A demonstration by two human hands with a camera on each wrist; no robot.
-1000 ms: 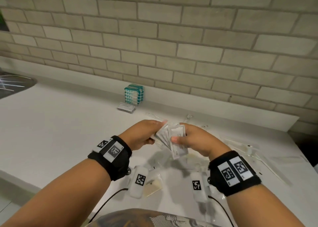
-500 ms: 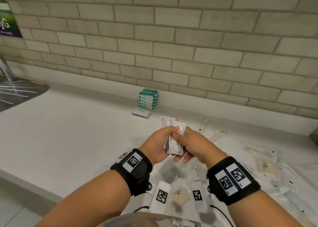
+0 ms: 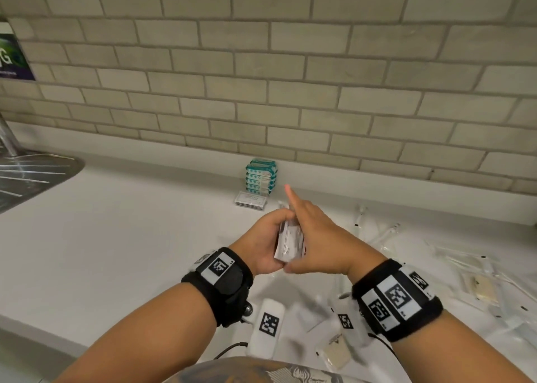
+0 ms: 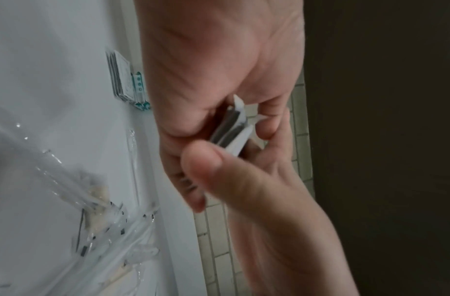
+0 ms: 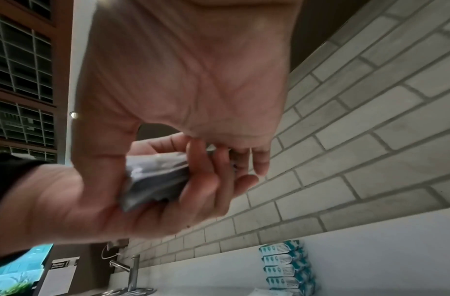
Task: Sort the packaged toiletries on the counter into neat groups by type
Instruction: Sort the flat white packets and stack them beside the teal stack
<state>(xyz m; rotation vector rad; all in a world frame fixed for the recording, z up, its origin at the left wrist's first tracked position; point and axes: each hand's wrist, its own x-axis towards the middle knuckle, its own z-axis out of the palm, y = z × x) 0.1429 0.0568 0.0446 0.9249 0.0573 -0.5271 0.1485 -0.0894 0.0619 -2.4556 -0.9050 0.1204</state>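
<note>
Over the white counter point(image 3: 116, 237), my left hand point(image 3: 266, 244) grips a squared stack of white sachets point(image 3: 289, 241) held on edge. My right hand point(image 3: 316, 234) lies flat against the stack's right face. Its index finger points straight up and its thumb sits under the lower edge. The left wrist view shows the stack point(image 4: 234, 132) between the left hand point(image 4: 218, 60) and the right hand point(image 4: 256, 190). In the right wrist view, left-hand fingers wrap the stack point(image 5: 155, 176). A flat pile of matching sachets point(image 3: 251, 200) lies by a teal box stack point(image 3: 261, 179) at the wall.
Clear-wrapped long items point(image 3: 465, 269) and cream packets point(image 3: 483, 291) are scattered on the right of the counter, with another cream packet point(image 3: 335, 353) near my body. A steel sink drainer point(image 3: 29, 176) is at far left. The tiled wall backs the counter.
The sachets, fanned out between both hands a second ago, are now closed into one squared stack. My right hand has flattened against it with the index finger raised.
</note>
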